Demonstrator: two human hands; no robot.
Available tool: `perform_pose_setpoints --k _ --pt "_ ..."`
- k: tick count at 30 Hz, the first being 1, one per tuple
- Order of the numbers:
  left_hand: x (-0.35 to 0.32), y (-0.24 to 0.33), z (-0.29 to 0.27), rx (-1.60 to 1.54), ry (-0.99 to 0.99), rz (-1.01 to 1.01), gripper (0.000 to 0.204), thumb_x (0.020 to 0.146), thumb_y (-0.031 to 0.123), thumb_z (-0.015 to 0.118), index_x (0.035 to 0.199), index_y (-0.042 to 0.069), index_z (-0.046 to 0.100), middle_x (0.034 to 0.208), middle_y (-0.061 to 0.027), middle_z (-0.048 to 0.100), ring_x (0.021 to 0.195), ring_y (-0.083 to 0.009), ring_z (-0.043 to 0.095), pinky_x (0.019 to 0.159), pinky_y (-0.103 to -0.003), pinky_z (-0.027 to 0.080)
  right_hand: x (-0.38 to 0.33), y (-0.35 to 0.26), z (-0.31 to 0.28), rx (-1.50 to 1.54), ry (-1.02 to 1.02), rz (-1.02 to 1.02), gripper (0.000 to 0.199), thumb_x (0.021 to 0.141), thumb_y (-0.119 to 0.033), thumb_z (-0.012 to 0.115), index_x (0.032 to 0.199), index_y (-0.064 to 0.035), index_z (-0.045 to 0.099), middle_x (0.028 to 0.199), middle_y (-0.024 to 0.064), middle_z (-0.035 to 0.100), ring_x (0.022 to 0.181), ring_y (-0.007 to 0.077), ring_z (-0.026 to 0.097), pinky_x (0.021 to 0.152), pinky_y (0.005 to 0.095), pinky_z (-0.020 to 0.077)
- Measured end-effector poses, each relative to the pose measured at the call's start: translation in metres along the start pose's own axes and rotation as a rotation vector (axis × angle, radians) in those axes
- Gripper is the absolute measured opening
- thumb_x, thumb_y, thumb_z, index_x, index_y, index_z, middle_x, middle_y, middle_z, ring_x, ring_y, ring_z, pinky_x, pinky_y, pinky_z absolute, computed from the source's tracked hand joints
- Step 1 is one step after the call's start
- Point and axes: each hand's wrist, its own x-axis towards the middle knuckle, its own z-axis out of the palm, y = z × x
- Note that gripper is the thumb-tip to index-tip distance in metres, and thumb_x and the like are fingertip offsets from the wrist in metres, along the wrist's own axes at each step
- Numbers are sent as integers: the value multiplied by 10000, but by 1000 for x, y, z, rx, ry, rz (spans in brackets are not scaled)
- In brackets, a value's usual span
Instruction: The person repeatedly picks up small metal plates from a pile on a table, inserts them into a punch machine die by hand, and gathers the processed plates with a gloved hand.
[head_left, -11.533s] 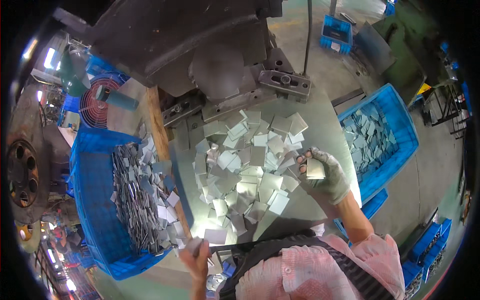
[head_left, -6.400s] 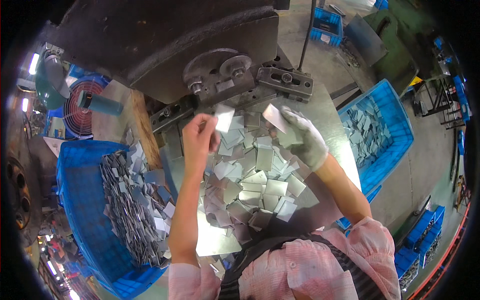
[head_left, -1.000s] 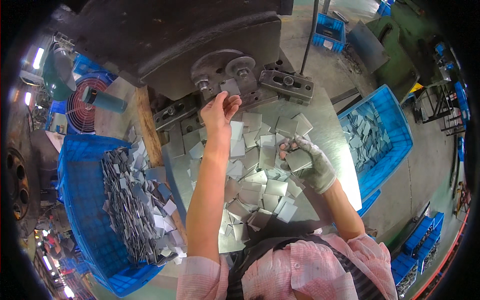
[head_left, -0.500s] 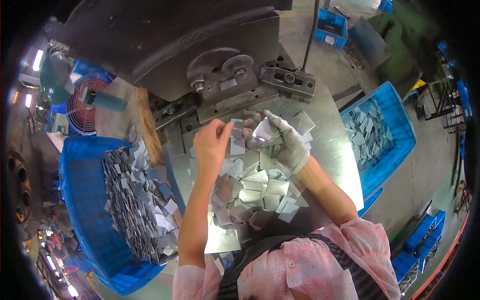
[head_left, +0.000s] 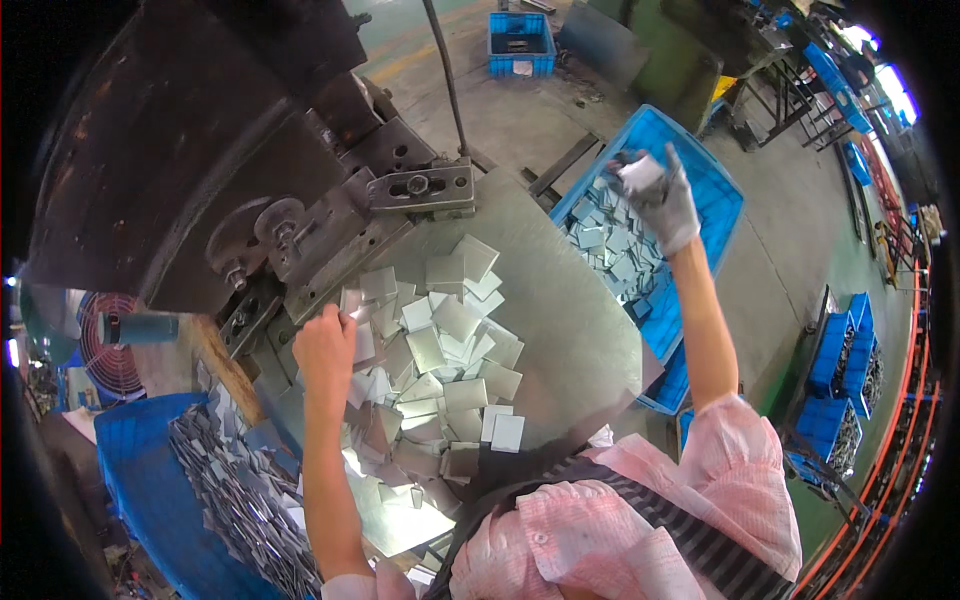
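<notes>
My bare left hand (head_left: 323,350) rests on the pile of small square metal plates (head_left: 440,370) on the steel press table (head_left: 560,300), close to the die of the dark press machine (head_left: 200,150), its fingers pinching one plate at the pile's left edge. My right hand (head_left: 660,198), in a grey glove, is stretched out over the blue crate (head_left: 700,170) at the right and grips a small metal piece above the plates lying in it.
A second blue crate (head_left: 150,500) full of grey metal blanks stands at the lower left. A round fan (head_left: 105,330) sits left of it. More blue crates (head_left: 835,400) stand on the floor at the right, another (head_left: 520,40) at the top.
My right hand has swung from the middle of the table out to the right crate with a piece. My left hand has drawn back toward the pile's left edge.
</notes>
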Motion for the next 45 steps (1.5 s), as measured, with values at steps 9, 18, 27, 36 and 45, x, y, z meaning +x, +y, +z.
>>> perform_pose_setpoints --k 9,18,27,36,45 --pt "1 -7 -21 -1563 105 -417 158 820 177 579 833 23 610 687 -86 634 544 -121 592 503 -208 458 1 28 -91 246 -61 145 300 918 -247 381 1130 -86 519 1144 127 560 960 259 570 908 381 426" --pt "53 7 2 -1924 157 -647 153 786 140 606 795 -8 565 712 -135 630 581 -172 617 492 -220 487 -89 40 156 123 -267 293 260 906 -219 455 1065 -22 515 1014 138 587 911 216 590 790 334 492" --pt "39 -4 -14 -1824 5 -621 260 782 246 636 764 3 544 675 -121 608 532 -165 598 467 -218 471 -126 81 203 296 -384 532 264 912 -203 425 1052 -4 527 1009 185 593 879 269 612 783 368 488" --pt "-33 4 -9 -217 -47 -90 366 689 359 692 784 37 547 731 -100 562 640 -254 598 564 -366 476 -128 99 156 332 -322 476 241 894 -191 458 1047 -19 533 988 160 598 898 270 611 786 381 493" --pt "-40 -19 -23 -335 7 -62 217 758 216 611 760 1 581 709 -126 602 622 -267 606 575 -344 487 -81 118 228 77 -392 676 404 890 -354 475 1119 -22 497 1087 167 553 978 257 557 805 408 467"
